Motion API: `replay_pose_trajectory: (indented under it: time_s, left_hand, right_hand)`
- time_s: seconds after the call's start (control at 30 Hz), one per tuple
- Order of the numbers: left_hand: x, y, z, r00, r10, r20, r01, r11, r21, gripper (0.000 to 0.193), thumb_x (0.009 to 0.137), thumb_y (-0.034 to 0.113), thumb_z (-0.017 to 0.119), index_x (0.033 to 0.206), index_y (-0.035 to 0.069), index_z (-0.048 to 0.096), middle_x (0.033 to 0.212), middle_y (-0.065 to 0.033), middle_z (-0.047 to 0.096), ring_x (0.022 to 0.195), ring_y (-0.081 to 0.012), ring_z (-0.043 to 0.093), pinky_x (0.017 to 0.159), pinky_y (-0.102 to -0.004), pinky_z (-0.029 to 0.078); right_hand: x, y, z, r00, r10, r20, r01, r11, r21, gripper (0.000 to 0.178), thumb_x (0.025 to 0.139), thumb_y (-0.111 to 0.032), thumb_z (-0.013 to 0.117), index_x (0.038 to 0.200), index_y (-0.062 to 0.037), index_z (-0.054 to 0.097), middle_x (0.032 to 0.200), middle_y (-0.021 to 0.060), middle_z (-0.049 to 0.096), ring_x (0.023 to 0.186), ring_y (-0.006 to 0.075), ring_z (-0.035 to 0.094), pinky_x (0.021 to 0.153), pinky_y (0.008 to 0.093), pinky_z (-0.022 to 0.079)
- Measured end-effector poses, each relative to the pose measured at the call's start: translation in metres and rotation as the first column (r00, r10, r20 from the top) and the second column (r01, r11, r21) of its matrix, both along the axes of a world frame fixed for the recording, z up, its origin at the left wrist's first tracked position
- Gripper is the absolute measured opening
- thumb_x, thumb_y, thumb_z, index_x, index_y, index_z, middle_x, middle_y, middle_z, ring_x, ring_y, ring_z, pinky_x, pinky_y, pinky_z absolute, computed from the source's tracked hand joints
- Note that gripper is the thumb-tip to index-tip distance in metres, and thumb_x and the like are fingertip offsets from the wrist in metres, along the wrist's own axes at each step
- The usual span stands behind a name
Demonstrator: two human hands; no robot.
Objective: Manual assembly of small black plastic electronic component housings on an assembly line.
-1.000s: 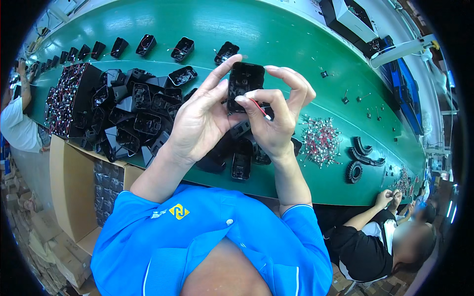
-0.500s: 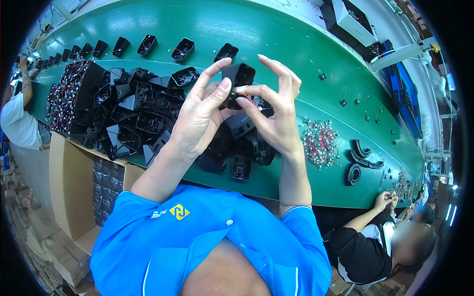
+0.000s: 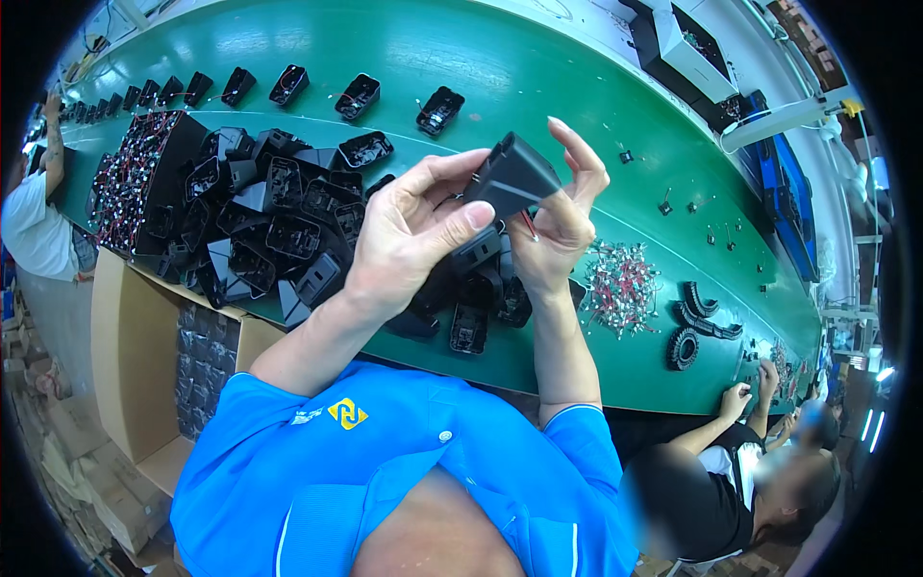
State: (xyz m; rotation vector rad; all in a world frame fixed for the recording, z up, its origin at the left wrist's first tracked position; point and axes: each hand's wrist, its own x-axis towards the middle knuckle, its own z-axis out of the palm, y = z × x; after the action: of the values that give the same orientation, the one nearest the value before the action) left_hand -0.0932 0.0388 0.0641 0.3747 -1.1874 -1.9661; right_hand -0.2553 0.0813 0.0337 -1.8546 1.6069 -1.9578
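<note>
1 ribbed black ring (image 3: 676, 352) near perhaps 2 curved strips (image 3: 711, 326), 1 open cardboard box (image 3: 135, 356)

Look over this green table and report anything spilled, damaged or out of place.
A few small dark parts lie scattered on the green table to the right, apart from the heap of red-wired pieces, so they look like strays, though that may be deliberate. The black housing in the left hand shows no visible damage.

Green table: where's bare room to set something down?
The green table looks bare between the row of black cases and the scattered small parts, beyond the right hand; a smaller patch lies between the wire pile and the near edge. Crowded: the heap of cases beside the left hand.
</note>
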Motion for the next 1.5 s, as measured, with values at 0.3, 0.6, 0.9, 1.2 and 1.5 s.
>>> replay_pose_trajectory:
  time_s: [0.3, 0.6, 0.9, 1.2, 1.5]
  left_hand:
    - [-0.007, 0.006, 0.002, 0.990, 0.144, -0.001, -0.137, 0.940, -0.312, 0.049, 0.091, -0.002, 0.069, 0.137, -0.001, 0.052, 0.123, -0.0131, 0.057, 0.111, -0.0192, 0.059, 0.107, -0.0327, 0.047]
    - [-0.002, 0.002, 0.003, 0.995, 0.082, -0.052, -0.075, 0.988, 0.132, 0.049, 0.095, 0.003, 0.066, 0.140, -0.001, 0.047, 0.126, -0.0170, 0.056, 0.111, -0.0207, 0.059, 0.104, -0.0333, 0.048]
    - [0.040, -0.089, -0.005, 0.556, 0.635, 0.536, 0.053, 0.617, -0.785, 0.038, 0.098, 0.023, 0.062, 0.128, 0.000, 0.060, 0.126, -0.0163, 0.063, 0.115, -0.0304, 0.062, 0.101, -0.0437, 0.050]
    - [0.044, -0.139, -0.024, 0.152, 0.693, 0.705, 0.562, 0.526, -0.639, 0.036, 0.092, 0.023, 0.066, 0.119, -0.001, 0.065, 0.117, -0.0160, 0.067, 0.109, -0.0340, 0.065, 0.093, -0.0421, 0.052]
    - [0.024, -0.169, -0.048, 0.111, 0.685, 0.720, 0.719, 0.445, -0.534, 0.031, 0.086, 0.019, 0.069, 0.110, -0.001, 0.067, 0.102, -0.0158, 0.071, 0.094, -0.0352, 0.067, 0.084, -0.0427, 0.053]
  right_hand:
    - [-0.002, -0.007, -0.009, 0.962, 0.167, 0.218, -0.138, 0.981, -0.138, 0.029, 0.065, -0.010, 0.080, 0.093, -0.0148, 0.077, 0.146, 0.0128, 0.045, 0.134, 0.0294, 0.041, 0.112, 0.0435, 0.031]
    - [0.005, -0.008, 0.002, 0.993, 0.118, 0.001, -0.118, 0.992, 0.032, 0.021, 0.068, -0.016, 0.083, 0.085, -0.0114, 0.070, 0.143, 0.0111, 0.048, 0.130, 0.0286, 0.043, 0.108, 0.0428, 0.031]
    - [-0.057, -0.049, -0.009, 0.854, -0.105, -0.509, 0.309, 0.891, 0.334, 0.033, 0.070, -0.030, 0.086, 0.091, -0.0102, 0.070, 0.134, 0.0086, 0.055, 0.121, 0.0288, 0.045, 0.104, 0.0442, 0.033]
    - [-0.100, -0.082, -0.032, 0.714, 0.080, -0.696, 0.533, 0.582, 0.614, 0.037, 0.071, -0.034, 0.086, 0.093, -0.0087, 0.072, 0.127, 0.0094, 0.059, 0.119, 0.0290, 0.045, 0.103, 0.0481, 0.032]
    - [-0.105, -0.079, -0.042, 0.690, 0.125, -0.713, 0.517, 0.605, 0.606, 0.048, 0.071, -0.039, 0.086, 0.106, -0.0103, 0.071, 0.127, 0.0099, 0.060, 0.124, 0.0285, 0.043, 0.105, 0.0507, 0.032]
